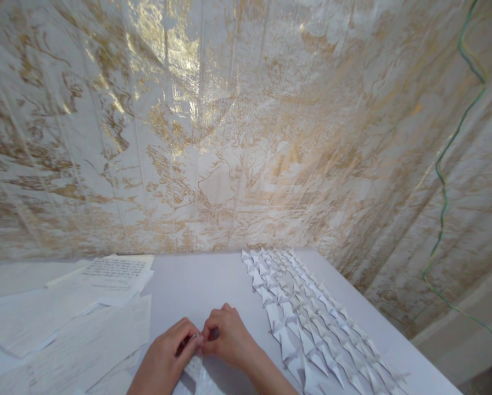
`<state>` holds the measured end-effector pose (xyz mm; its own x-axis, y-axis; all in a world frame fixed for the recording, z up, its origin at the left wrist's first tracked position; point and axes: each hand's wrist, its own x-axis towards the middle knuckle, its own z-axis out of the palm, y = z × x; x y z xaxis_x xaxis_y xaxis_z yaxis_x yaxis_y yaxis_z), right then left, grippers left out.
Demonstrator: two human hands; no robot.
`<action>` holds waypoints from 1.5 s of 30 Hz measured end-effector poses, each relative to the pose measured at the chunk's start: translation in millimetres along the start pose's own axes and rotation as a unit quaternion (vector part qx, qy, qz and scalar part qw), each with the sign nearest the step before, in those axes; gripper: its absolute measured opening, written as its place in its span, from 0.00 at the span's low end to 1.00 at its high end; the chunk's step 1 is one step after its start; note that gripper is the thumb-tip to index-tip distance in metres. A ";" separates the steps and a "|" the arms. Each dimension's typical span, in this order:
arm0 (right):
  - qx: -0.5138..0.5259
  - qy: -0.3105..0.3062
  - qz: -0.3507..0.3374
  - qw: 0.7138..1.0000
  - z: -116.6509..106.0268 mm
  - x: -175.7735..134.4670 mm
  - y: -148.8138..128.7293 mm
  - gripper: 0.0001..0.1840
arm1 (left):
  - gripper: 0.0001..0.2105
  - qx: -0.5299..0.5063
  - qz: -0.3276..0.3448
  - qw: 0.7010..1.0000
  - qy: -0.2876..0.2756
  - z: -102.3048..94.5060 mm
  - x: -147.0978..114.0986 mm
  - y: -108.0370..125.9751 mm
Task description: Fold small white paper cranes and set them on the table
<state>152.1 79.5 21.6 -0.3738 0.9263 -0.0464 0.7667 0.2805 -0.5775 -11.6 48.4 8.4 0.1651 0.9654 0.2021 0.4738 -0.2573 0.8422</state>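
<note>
At the front of the white table, my left hand (169, 351) and my right hand (228, 336) meet fingertip to fingertip. Thumb and forefinger of each are pinched together on a piece of white paper (197, 368), which hangs below the fingers and is mostly hidden by them. Its exact folded shape cannot be made out. Just right of my right hand lie several rows of folded white paper pieces (307, 318) with pointed ends. Loose sheets of paper (93, 340) are spread to the left of my left hand.
The white table (188, 280) meets a wall covered in gold-patterned sheeting (213, 137). One sheet at the back left carries printed text (116, 271). A twisted green-yellow wire (442, 203) hangs down the right wall, beyond the table's right edge.
</note>
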 end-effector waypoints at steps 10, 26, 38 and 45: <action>0.094 0.067 -0.050 0.992 -11.3 -2.3 -2.1 0.11 | 0.19 -0.127 -0.075 0.986 0.077 7.2 4.6 -11.0; 0.033 0.125 -0.120 0.984 -7.7 -6.6 -5.5 0.12 | 0.25 -0.477 -0.285 0.830 0.045 16.1 -10.3 3.5; -0.145 0.141 -0.221 0.954 14.9 -1.7 1.5 0.07 | 0.22 -0.392 -0.235 0.890 -0.008 29.0 -11.1 -9.2; 0.114 0.128 -0.193 0.966 8.4 -3.6 4.5 0.18 | 0.22 -0.401 -0.234 0.885 -0.032 26.5 -5.4 -13.5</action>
<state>152.5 75.3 12.4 -0.4446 0.8040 0.3949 0.4504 0.5817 -0.6774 4.0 45.4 -17.3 0.1743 0.9472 -0.2691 -0.2584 0.3077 0.9157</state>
